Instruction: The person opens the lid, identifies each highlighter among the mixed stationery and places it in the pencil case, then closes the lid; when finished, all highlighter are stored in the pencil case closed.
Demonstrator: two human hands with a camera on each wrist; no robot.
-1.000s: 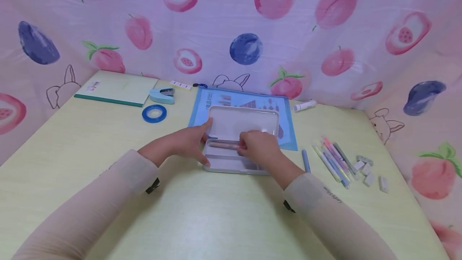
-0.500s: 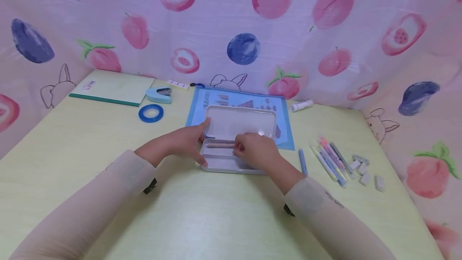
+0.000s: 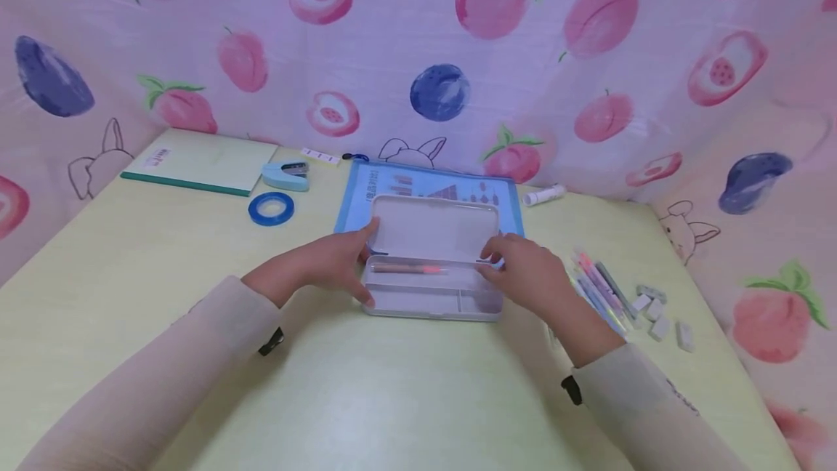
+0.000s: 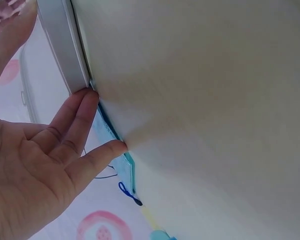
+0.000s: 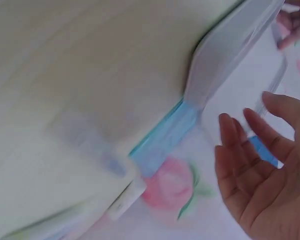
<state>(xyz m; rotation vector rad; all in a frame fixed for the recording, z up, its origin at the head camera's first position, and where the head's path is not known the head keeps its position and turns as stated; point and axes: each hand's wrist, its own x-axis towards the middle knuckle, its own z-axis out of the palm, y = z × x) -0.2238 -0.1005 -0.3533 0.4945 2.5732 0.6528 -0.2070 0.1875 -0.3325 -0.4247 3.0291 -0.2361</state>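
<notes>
One slim brownish pen (image 3: 407,268) with a pink-orange end, lying lengthwise in the rear compartment (image 3: 418,280) of a white plastic pencil case (image 3: 418,312) with its lid (image 3: 434,227) raised. Step in hand, seemingly: stowing pens. Left hand (image 3: 335,260) at the case's left end, fingers mostly straight and spread, thumb touching the front corner, apparently steadying rather than gripping. Right hand (image 3: 526,271) near the right hinge, fingers loosely bent, nothing held; contact with the case impossible to tell.

For another pen, probably a reach rightward needed, to the loose bunch of coloured plastic pens (image 3: 598,286), partly hidden behind the right forearm (image 3: 585,325). Close beside, small white block erasers (image 3: 656,310), perhaps easily knocked. Behind the case, partly covered, a blue-bordered printed sheet (image 3: 366,187). Off left, well apart, a blue tape roll (image 3: 271,221), a pale-blue stapler (image 3: 286,179) and a pale-green notebook (image 3: 199,160), hardly obstructing.
</notes>
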